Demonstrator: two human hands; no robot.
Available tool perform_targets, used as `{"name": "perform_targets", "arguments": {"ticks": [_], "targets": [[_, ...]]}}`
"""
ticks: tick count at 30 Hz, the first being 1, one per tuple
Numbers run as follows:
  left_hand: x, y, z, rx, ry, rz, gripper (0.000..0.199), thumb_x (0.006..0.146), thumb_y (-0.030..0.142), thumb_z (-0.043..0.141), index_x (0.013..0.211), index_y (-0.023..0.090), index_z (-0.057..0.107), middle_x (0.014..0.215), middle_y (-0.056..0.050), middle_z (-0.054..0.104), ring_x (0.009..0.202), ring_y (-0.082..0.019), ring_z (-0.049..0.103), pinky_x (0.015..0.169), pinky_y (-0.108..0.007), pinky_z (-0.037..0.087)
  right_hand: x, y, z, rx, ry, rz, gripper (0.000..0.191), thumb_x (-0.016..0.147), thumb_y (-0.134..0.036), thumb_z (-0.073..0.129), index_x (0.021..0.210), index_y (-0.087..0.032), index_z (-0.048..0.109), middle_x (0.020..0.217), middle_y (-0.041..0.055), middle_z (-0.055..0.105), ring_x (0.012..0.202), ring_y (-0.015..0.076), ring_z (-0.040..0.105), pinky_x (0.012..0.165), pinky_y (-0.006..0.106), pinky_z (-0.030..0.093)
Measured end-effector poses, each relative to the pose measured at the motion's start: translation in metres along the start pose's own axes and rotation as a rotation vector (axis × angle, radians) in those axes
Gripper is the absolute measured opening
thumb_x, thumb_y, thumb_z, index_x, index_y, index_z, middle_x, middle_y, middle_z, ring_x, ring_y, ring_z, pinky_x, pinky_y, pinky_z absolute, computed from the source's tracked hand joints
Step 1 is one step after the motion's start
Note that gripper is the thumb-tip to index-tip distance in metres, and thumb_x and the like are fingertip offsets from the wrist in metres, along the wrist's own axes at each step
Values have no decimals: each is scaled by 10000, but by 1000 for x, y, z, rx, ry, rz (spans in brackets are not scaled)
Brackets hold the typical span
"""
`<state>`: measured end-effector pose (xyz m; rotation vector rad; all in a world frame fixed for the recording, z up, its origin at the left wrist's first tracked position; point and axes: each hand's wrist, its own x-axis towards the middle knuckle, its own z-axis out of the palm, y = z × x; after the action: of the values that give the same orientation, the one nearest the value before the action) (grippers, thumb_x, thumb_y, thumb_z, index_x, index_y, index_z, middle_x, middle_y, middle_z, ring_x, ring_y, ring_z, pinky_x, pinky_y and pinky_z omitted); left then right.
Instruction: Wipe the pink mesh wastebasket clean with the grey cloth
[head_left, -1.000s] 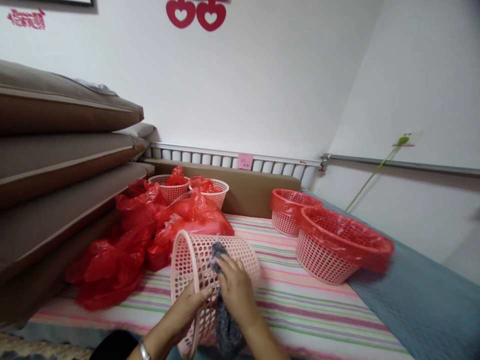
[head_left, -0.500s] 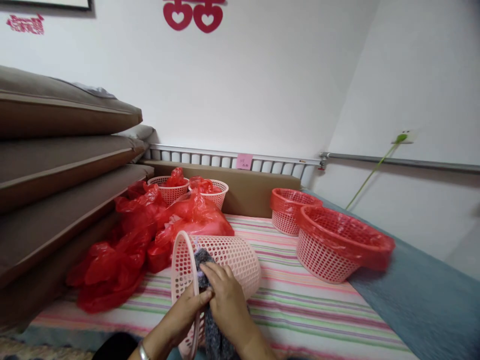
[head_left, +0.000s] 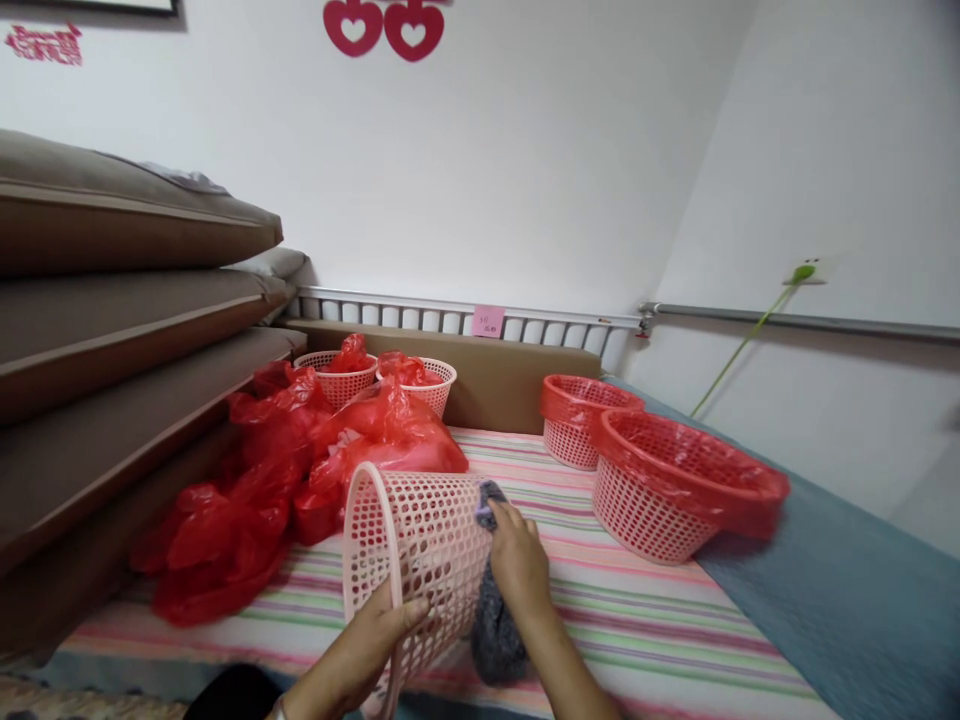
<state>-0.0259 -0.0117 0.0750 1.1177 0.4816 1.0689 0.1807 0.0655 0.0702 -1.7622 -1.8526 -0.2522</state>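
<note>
A pale pink perforated basket lies on its side on the striped sheet, its open rim facing left. My left hand grips the rim at the lower left, thumb on the outside and fingers inside the basket. A dark grey cloth hangs from my right hand, which presses a bunched part of it against the basket's side near the base. Behind the basket lies a heap of red plastic bags.
Two red-lined baskets, a smaller one and a larger one, stand at the right. Two pale baskets with red bags stand at the back. Stacked brown cushions rise at the left, and a radiator lines the wall.
My right hand has moved right with the cloth, from near the rim to the basket's base end. My left hand still grips the rim, now apart from my right hand.
</note>
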Motion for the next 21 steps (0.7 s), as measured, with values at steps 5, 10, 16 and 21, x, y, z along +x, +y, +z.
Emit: {"name": "perform_targets", "arguments": {"ticks": [5, 10, 16, 21], "targets": [[0, 1, 4, 46, -19, 26, 491, 831, 203, 561, 1308, 266, 462, 1369, -68, 524, 1282, -260, 438, 1084, -448, 312, 10, 32, 4, -27, 13, 93, 477, 817, -73, 339, 1241, -156, 540, 1195, 85, 586, 982, 234, 529, 835, 326, 388], [1, 2, 4, 40, -25, 20, 496, 826, 227, 568, 1309, 255, 461, 1370, -74, 522, 1281, -274, 439, 1063, -458, 347, 9, 21, 0, 1, 9, 70, 471, 807, -78, 365, 1231, -162, 552, 1192, 89, 591, 1009, 231, 535, 871, 328, 386], [1, 6, 8, 41, -28, 45, 477, 814, 191, 579, 1278, 266, 497, 1431, -8, 449, 1341, -208, 354, 1153, -364, 198, -4, -24, -7, 92, -28, -63, 486, 790, -63, 393, 1236, -182, 548, 1222, 52, 581, 1127, 188, 497, 982, 309, 341], [4, 4, 4, 96, -28, 118, 525, 812, 214, 578, 1319, 254, 447, 1401, -36, 488, 1301, -256, 408, 1133, -432, 218, -17, -67, -25, 328, -59, -215, 525, 754, -35, 402, 1232, -193, 553, 1227, 47, 575, 1122, 183, 490, 992, 331, 360]]}}
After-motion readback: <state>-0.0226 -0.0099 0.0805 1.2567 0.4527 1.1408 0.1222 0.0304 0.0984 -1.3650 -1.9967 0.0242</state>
